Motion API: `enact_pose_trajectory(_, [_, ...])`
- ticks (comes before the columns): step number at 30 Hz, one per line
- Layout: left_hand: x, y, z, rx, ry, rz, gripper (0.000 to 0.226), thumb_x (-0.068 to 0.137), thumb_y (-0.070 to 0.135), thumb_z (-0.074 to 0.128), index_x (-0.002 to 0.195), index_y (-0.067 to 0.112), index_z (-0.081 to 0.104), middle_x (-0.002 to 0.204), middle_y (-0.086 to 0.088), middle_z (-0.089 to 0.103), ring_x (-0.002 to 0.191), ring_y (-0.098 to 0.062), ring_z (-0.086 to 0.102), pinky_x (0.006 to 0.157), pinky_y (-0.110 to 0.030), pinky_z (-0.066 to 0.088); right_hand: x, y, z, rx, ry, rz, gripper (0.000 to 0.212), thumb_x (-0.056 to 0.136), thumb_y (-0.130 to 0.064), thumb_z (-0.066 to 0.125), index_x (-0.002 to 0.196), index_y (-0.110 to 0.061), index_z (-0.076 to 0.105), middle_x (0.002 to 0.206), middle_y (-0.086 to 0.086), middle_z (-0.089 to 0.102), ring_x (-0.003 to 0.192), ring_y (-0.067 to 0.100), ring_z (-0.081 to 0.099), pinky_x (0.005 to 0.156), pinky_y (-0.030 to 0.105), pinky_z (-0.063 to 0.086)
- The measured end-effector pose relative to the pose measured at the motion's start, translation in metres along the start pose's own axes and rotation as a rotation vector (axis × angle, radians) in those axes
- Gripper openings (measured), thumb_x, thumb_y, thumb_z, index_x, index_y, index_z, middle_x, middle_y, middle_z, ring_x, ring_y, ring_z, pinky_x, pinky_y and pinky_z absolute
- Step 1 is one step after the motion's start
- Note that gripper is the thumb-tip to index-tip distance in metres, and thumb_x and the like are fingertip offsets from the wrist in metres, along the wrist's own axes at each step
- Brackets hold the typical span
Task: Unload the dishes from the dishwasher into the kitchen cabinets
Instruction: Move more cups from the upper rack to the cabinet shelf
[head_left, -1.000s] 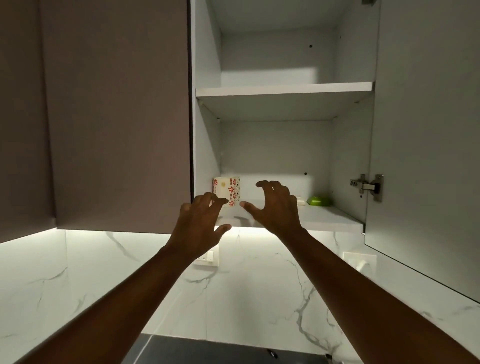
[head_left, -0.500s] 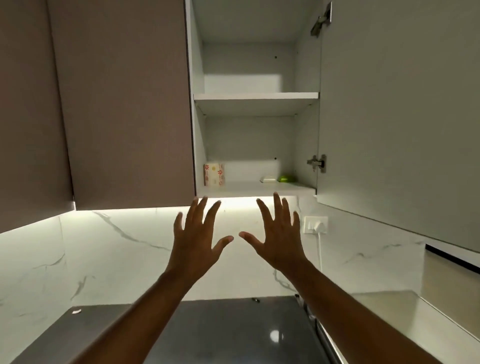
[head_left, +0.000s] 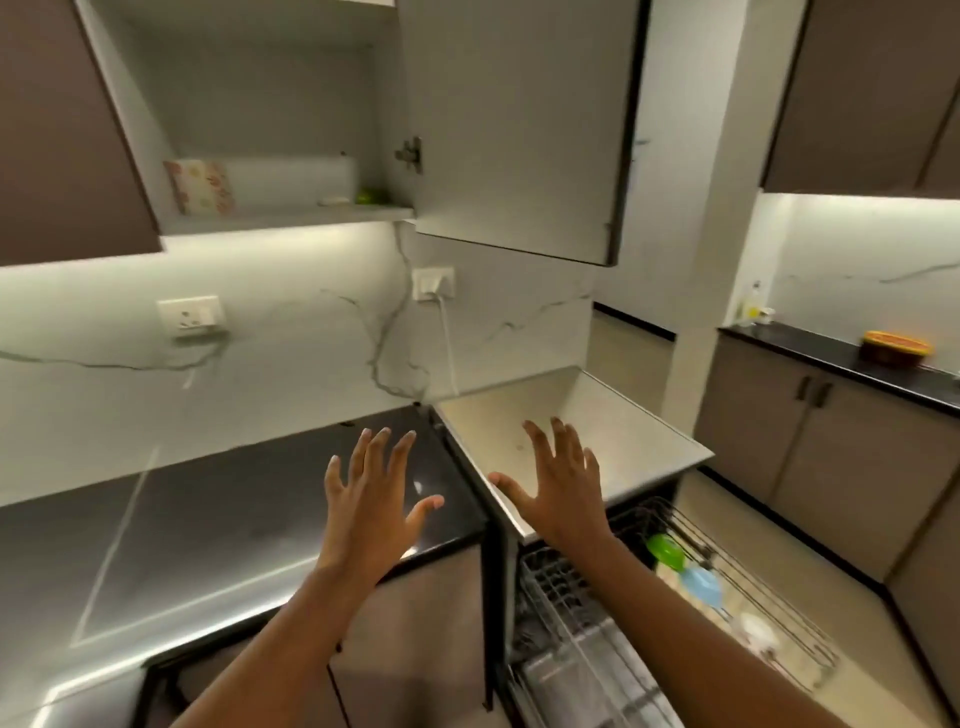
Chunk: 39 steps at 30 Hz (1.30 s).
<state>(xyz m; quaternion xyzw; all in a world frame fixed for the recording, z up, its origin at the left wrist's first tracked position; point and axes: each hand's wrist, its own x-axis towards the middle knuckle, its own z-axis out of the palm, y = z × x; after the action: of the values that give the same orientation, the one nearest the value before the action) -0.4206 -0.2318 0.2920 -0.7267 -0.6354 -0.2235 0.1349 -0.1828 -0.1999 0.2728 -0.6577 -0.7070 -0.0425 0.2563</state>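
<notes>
My left hand (head_left: 374, 493) is spread flat above the dark countertop (head_left: 208, 519), holding nothing. My right hand (head_left: 558, 480) is also spread, empty, above the pale top of the dishwasher (head_left: 613, 431). Below it the wire rack (head_left: 727, 597) is pulled out; a green dish (head_left: 666, 550), a blue dish (head_left: 702, 582) and a white dish (head_left: 758, 630) lie in it. At the upper left the cabinet (head_left: 291, 214) stands open, with a floral mug (head_left: 200, 187) at the left of its lower shelf and a small green item (head_left: 370, 196) at the right.
The open cabinet door (head_left: 519, 124) hangs above the dishwasher. Two wall sockets (head_left: 189, 316) (head_left: 434, 283) sit on the marble backsplash, one with a white cord. At the right a second black counter (head_left: 841, 358) carries an orange bowl (head_left: 894, 347) and a bottle (head_left: 753, 306).
Both hands have come down from the cabinet shelf to counter height, fingers spread. The view has swung down and right, bringing the dishwasher rack into sight.
</notes>
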Motion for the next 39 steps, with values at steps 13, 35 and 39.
enact_pose_trajectory(13, [-0.087,0.304,0.121,-0.300,-0.467,0.037,0.084,0.091,0.068,0.041,0.156,0.028,0.008,0.162,0.002,0.015,0.151,-0.018,0.008,0.121,-0.050,0.014,-0.150,0.316,-0.073,0.120,-0.151,0.453,0.066,0.086,-0.066,0.056,0.139,-0.029,0.043,0.135,0.003,0.057,0.119,0.026,0.057,0.096,0.043,0.049])
enact_pose_trajectory(35, [-0.008,0.356,0.298,-0.424,-0.874,-0.005,0.079,0.089,0.044,0.064,0.153,0.019,0.025,0.150,-0.005,0.038,0.134,-0.021,0.044,0.106,-0.045,0.043,-0.148,0.436,0.061,0.170,-0.454,0.732,0.068,0.086,-0.058,0.060,0.143,-0.026,0.040,0.134,-0.002,0.060,0.121,0.019,0.056,0.093,0.030,0.048])
enact_pose_trajectory(39, [0.004,0.379,0.337,-0.431,-0.900,-0.010,0.076,0.089,0.042,0.066,0.152,0.020,0.029,0.149,-0.004,0.039,0.132,-0.020,0.047,0.100,-0.038,0.048,-0.136,0.454,0.096,0.191,-0.547,0.750,0.070,0.085,-0.058,0.061,0.143,-0.026,0.040,0.138,-0.001,0.055,0.126,0.019,0.053,0.098,0.030,0.047])
